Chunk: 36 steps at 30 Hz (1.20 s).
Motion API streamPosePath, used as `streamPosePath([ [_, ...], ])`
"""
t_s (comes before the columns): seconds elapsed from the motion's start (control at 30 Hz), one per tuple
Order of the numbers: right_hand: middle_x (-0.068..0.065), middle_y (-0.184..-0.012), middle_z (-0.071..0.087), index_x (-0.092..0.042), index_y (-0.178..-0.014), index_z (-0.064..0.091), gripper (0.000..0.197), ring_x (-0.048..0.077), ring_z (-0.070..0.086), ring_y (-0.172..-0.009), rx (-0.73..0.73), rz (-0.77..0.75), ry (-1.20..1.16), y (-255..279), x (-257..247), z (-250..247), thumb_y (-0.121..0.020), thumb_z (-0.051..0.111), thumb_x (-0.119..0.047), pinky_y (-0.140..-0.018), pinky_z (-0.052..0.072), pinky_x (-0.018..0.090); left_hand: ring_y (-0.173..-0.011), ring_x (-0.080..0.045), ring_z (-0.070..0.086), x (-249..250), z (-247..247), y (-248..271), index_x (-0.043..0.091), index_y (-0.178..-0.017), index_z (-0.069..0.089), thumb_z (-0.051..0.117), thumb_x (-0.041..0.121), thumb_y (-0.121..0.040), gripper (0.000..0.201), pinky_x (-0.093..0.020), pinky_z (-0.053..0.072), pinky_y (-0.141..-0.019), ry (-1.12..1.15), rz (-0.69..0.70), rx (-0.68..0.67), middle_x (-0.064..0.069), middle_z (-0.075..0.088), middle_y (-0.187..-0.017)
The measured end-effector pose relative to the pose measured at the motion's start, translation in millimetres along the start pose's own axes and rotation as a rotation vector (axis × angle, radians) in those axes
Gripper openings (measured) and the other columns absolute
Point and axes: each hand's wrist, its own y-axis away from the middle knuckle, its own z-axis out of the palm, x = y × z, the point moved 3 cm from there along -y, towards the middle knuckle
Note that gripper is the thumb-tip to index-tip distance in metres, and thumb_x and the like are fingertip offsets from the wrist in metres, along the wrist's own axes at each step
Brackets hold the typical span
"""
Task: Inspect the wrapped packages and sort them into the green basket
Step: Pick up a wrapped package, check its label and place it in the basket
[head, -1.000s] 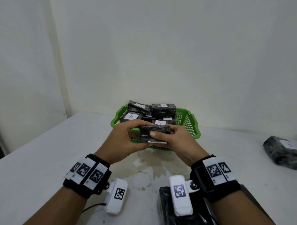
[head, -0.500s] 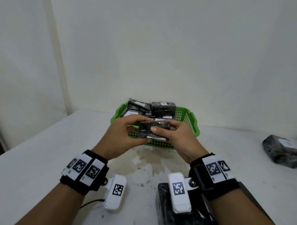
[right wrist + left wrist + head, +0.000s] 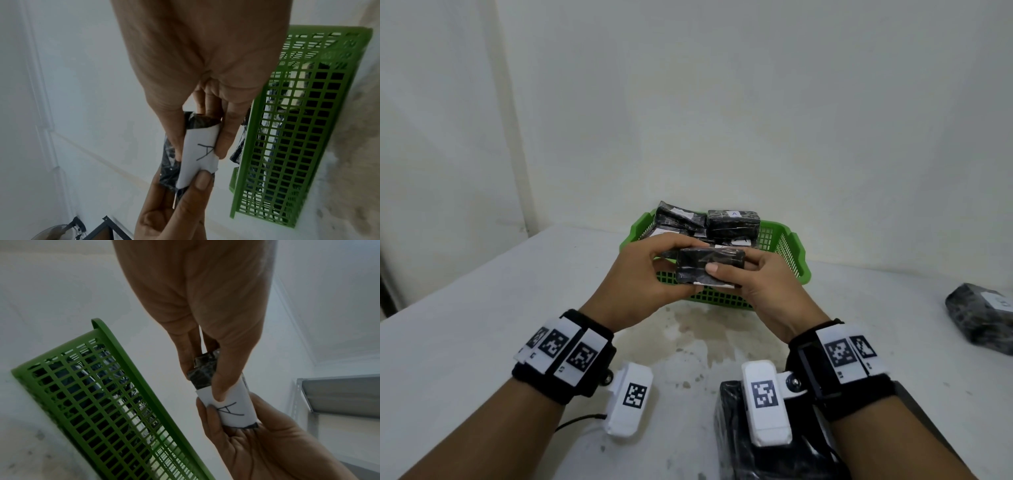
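Both hands, left hand and right hand, pinching one black plastic-wrapped rectangular package by its ends, white "A" label underneath, green lattice plastic basket just behind at twelve o'clock, holding more packages.

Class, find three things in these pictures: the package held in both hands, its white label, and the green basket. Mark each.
held package (image 3: 707,265), head view, dark wrapped front face.
white label (image 3: 232,407), left wrist view, paper beside the handwritten A.
green basket (image 3: 796,255), head view, right lattice wall.
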Motion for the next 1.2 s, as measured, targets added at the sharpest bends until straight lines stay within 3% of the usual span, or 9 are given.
streamPosePath([
  [0.27, 0.016, -0.112, 0.079, 0.002, -0.121, 0.07, 0.037, 0.034, 0.074, -0.111, -0.022, 0.001, -0.035, 0, -4, -5, -0.085, 0.077, 0.005, -0.102, 0.058, 0.042, -0.108, -0.012, 0.072, -3, -7, -1, 0.022, -0.119, 0.073, 0.088, -0.005, -0.071, 0.057, -0.026, 0.059, -0.092, 0.032, -0.005, 0.025, 0.005, 0.074, -0.116],
  [0.4, 0.011, -0.113, 0.079, -0.009, -0.12, 0.071, 0.044, 0.028, 0.075, -0.111, -0.013, -0.087, -0.029, -1, -8, -10, -0.081, 0.077, 0.011, -0.093, 0.06, 0.034, -0.122, -0.014, 0.066, -5, -5, -1, 0.023, -0.136, 0.061, 0.09, 0.01, -0.073, 0.071, -0.032, 0.057, -0.098, 0.135, -0.067, -0.026, 0.006, 0.067, -0.133],
  [0.47, 0.01, -0.118, 0.078, -0.01, -0.123, 0.069, 0.05, 0.024, 0.075, -0.112, -0.038, -0.121, -0.019, 0, -9, -11, -0.08, 0.077, 0.013, -0.094, 0.06, 0.032, -0.116, -0.017, 0.07, -8, -5, -2, 0.022, -0.137, 0.06, 0.087, 0.016, -0.075, 0.068, -0.039, 0.059, -0.096, 0.217, -0.13, -0.005, 0.002, 0.071, -0.129],
  [0.53, 0.009, -0.123, 0.076, -0.011, -0.128, 0.066, 0.058, 0.024, 0.074, -0.114, -0.074, -0.117, 0.009, 0, -8, -9, -0.077, 0.081, 0.013, -0.099, 0.059, 0.036, -0.108, -0.019, 0.074, -9, -7, -3, 0.017, -0.129, 0.065, 0.086, 0.008, -0.078, 0.056, -0.042, 0.061, -0.094, 0.195, -0.13, 0.035, -0.002, 0.075, -0.119],
  [0.63, 0.01, -0.129, 0.073, -0.011, -0.138, 0.061, 0.073, 0.028, 0.071, -0.119, -0.142, -0.009, -0.066, -1, -5, -4, -0.071, 0.09, -0.003, -0.104, 0.056, 0.041, -0.105, -0.017, 0.074, -13, -10, -3, 0.014, -0.117, 0.069, 0.084, -0.006, -0.076, 0.049, -0.039, 0.061, -0.094, 0.179, -0.116, 0.06, 0.0, 0.077, -0.112],
  [0.73, 0.018, -0.126, 0.074, 0.002, -0.131, 0.064, 0.057, 0.033, 0.071, -0.119, -0.126, 0.046, -0.159, 0, -5, -1, -0.078, 0.08, -0.014, -0.103, 0.057, 0.043, -0.108, -0.018, 0.073, -11, -8, -2, 0.016, -0.116, 0.07, 0.084, -0.009, -0.075, 0.05, -0.037, 0.06, -0.094, 0.184, -0.076, 0.035, 0.001, 0.076, -0.115],
  [0.87, 0.017, -0.113, 0.078, 0.004, -0.121, 0.071, 0.035, 0.025, 0.077, -0.1, -0.039, -0.005, -0.094, -1, -1, -2, -0.087, 0.076, -0.004, -0.087, 0.064, 0.032, -0.117, -0.019, 0.069, -7, -2, -2, 0.012, -0.123, 0.07, 0.085, -0.008, -0.075, 0.054, -0.032, 0.059, -0.095, 0.131, 0.003, -0.006, -0.001, 0.071, -0.123],
  [1.03, 0.014, -0.118, 0.078, 0.001, -0.126, 0.067, 0.059, 0.025, 0.075, -0.112, -0.106, 0.026, -0.134, -1, -4, -2, -0.072, 0.082, -0.016, -0.098, 0.06, 0.033, -0.114, -0.02, 0.071, -8, -7, -2, 0.013, -0.116, 0.072, 0.083, -0.012, -0.074, 0.051, -0.035, 0.06, -0.093, 0.174, 0.018, 0.071, -0.002, 0.074, -0.119],
  [1.2, 0.015, -0.116, 0.078, 0.001, -0.123, 0.068, 0.058, 0.026, 0.075, -0.109, -0.11, -0.007, -0.113, -1, -6, -8, -0.068, 0.084, -0.014, -0.098, 0.06, 0.034, -0.113, -0.019, 0.072, -8, -8, -3, 0.014, -0.117, 0.071, 0.081, -0.017, -0.072, 0.056, -0.034, 0.06, -0.093, 0.208, 0.029, 0.086, -0.003, 0.075, -0.118],
])
